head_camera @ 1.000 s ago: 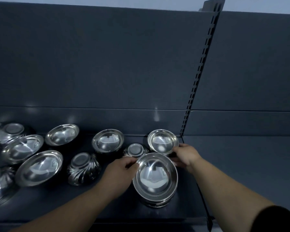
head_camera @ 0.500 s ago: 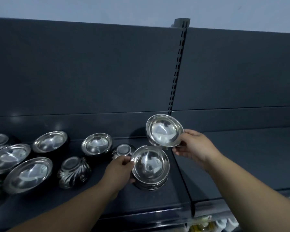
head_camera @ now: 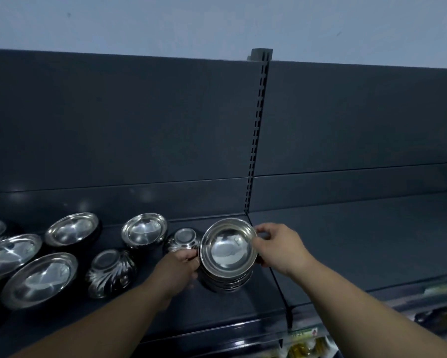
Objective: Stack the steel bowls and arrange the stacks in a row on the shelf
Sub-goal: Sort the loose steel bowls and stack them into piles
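Dark grey shelf (head_camera: 217,311) takes up the bottom of the view. Under its front lip on the right some yellowish packets (head_camera: 305,347) peek out from a lower level, way too blurry to read. Both forearms come in from the bottom edge.

The left hand (head_camera: 177,271) is curled against the left side of the stack (head_camera: 227,281) of steel bowls, fingers hooked at the rim, so it's got a proper hold. The right hand (head_camera: 279,250) is on the opposite side, thumb and fingers pinching the right rim of the top bowl (head_camera: 227,250), which sits mouth-up, nested on the stack. The stack stands on the shelf near its right end, just left of the seam with the next section.

Off to the left, a ribbed bowl (head_camera: 110,272) lies upside down, with a wide shallow bowl (head_camera: 40,279) mouth-up beyond it near the frame edge. Just behind the left hand is a small bowl (head_camera: 183,237), also upside down, right beside the stack; can't tell if they touch. Further back, a deeper bowl (head_camera: 144,229) and another shallow one (head_camera: 71,228) sit mouth-up near the back.

Behind all that is the dark back panel (head_camera: 114,125), a slotted post (head_camera: 256,138) running up it, and a pale wall (head_camera: 165,21) above.
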### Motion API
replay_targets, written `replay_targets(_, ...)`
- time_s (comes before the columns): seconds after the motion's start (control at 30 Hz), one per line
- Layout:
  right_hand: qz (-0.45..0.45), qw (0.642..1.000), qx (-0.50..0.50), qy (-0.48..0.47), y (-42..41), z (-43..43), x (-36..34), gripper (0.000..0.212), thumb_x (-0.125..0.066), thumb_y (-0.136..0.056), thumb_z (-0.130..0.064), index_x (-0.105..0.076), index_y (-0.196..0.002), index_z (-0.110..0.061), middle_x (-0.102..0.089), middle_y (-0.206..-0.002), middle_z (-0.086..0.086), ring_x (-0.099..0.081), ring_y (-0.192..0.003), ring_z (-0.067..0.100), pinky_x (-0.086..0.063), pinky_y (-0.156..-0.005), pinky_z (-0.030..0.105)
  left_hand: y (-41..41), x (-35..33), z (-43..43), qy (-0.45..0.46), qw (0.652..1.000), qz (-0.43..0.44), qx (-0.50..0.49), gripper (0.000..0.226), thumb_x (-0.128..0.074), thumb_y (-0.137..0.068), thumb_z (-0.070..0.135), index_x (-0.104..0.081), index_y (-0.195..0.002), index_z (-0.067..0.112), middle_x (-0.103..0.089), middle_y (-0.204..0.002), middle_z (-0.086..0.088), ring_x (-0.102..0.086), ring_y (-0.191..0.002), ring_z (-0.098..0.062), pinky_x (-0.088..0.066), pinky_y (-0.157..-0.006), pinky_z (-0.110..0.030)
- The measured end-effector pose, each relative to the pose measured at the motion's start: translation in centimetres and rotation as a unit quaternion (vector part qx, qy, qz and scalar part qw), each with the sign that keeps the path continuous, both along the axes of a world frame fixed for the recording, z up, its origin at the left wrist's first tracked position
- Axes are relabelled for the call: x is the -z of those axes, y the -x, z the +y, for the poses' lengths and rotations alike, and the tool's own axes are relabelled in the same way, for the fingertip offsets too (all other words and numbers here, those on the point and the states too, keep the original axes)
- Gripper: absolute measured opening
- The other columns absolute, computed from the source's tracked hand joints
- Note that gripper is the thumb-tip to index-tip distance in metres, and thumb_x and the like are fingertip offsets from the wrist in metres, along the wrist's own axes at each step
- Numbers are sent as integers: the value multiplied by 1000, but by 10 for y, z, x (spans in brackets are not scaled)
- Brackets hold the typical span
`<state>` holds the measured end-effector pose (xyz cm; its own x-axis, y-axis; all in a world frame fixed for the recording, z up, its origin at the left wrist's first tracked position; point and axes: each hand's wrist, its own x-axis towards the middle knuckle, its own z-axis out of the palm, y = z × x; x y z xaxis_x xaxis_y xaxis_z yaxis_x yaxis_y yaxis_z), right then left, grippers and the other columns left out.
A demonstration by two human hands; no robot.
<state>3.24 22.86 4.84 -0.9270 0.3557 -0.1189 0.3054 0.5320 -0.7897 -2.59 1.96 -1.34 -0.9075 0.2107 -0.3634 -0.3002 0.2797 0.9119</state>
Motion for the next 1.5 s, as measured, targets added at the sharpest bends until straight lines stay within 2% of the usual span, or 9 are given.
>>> replay_targets(0.2,22,999,23,2,1,-2,12,24,-61,-86,-32,-72,-106,-26,-72,-86,-8,-71,-77,11,-60,-74,29,-1,-8,1,-5,998,60,7,29,-50,-98,31,-58,-126,31,-65,-116,5,-63,-94,-10,-51,-76,-28)
replay_targets(0.3,24,999,15,-22,-2,-3,16,27,-60,-90,-37,-70,-113,-27,-71,-96,-11,-66,-87,6,-48,-72,15,-3,-4,1,3,997,76,30,42,-60,-93,24,-52,-134,29,-62,-126,-13,-63,-102,-16,-52,-72,-25)
replay_targets(0.63,27,1000,-15,-1,5,6,24,32,-45,-101,-39,-65,-124,-33,-68,-101,-10,-59,-93,9,-42,-80,22,-1,6,17,-19,997,65,27,48,-58,-93,25,-46,-139,30,-60,-129,-4,-62,-110,-13,-54,-66,-18)
replay_targets(0.73,24,999,-16,-25,8,12,25,34,-49,-98,-39,-62,-128,-31,-69,-102,-7,-61,-94,12,-44,-82,24,-5,3,23,-15,997,69,32,44,-58,-93,25,-50,-136,28,-62,-128,-1,-61,-111,-12,-56,-76,-23)
replay_targets(0.83,26,997,-23,-63,12,9,18,47,-54,-95,-43,-52,-139,-28,-68,-107,-7,-62,-100,13,-43,-84,24,-8,-3,17,27,993,114,20,39,-59,-93,27,-54,-132,27,-64,-125,1,-61,-110,-10,-49,-100,-32)
replay_targets(0.93,58,991,-52,-110,19,-4,4,50,-56,-94,-40,-48,-142,-29,-59,-137,-4,-53,-126,15,-40,-100,26,-3,-5,-1,95,981,166,7,39,-60,-92,28,-57,-131,22,-65,-123,1,-61,-107,-8,-45,-96,-19)
replay_targets(1.0,84,983,-83,-139,23,-20,-5,50,-56,-94,-40,-47,-142,-31,-52,-145,-5,-46,-134,15,-36,-105,26,1,-6,-20,150,968,201,5,40,-64,-90,31,-59,-128,23,-67,-122,3,-62,-108,-9,-46,-99,-25)
replay_targets(1.3,114,953,-197,-201,45,-116,-8,50,-63,-89,-38,-54,-138,-31,-55,-140,-8,-50,-130,11,-32,-103,16,23,-18,-125,285,909,302,-19,40,-68,-84,21,-62,-123,21,-58,-123,2,-54,-117,-14,-30,-90,-12)
replay_targets(1.5,65,949,-242,-189,55,-183,30,57,-69,-84,-42,-53,-138,-32,-56,-139,-8,-51,-128,11,-39,-108,22,34,-11,-199,382,871,308,15,58,-68,-83,38,-52,-136,21,-45,-144,-1,-42,-132,-18,-27,-110,-24)
